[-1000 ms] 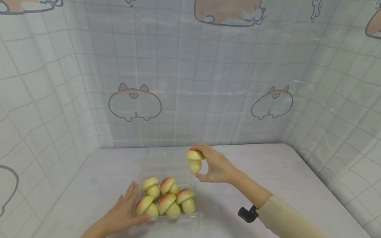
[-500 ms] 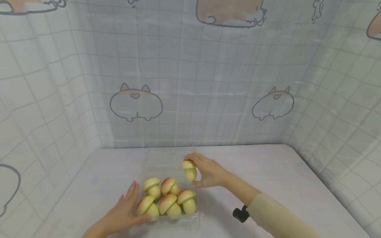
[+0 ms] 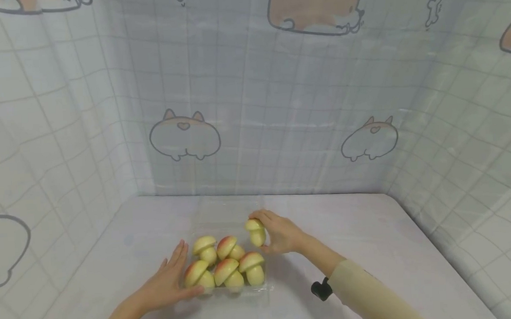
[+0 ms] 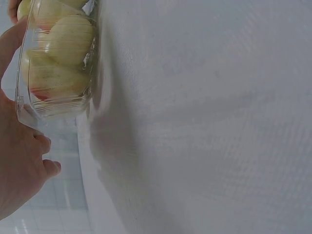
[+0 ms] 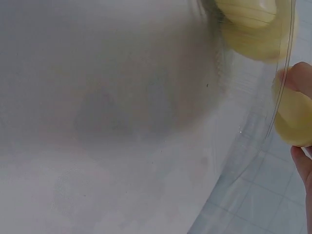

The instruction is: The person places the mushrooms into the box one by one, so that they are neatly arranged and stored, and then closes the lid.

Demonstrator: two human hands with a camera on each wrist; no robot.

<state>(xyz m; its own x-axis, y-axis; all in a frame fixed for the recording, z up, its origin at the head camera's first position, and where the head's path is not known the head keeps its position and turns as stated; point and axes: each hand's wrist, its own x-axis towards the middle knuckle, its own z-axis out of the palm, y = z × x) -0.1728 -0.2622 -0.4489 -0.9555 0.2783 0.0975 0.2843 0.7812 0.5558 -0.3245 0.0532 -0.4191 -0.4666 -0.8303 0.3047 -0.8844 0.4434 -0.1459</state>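
A clear plastic clamshell box [image 3: 263, 289] holds several yellow mushroom-shaped pieces [image 3: 226, 271], some with reddish caps. My right hand [image 3: 282, 232] pinches another mushroom-shaped piece [image 3: 257, 233] upright at the box's back right corner, fingers over the cap and thumb low at the stem. The right wrist view shows this piece [image 5: 292, 117] beyond the clear wall. Whether it touches the box floor is hidden. My left hand [image 3: 168, 282] lies along the box's left side with straight fingers, its thumb at the front left corner. In the left wrist view, the left hand [image 4: 19, 156] touches the box.
The lid [image 3: 223, 212] lies opened back behind the box, near the table's far edge. A pale table [image 3: 352, 231] stretches around it, with curtain walls [image 3: 278, 104] on three sides. A small black device [image 3: 321, 289] sits at my right wrist.
My right hand has moved left and down with the mushroom-shaped piece, from above the box's right edge to its back right corner. My left hand has stayed beside the box.
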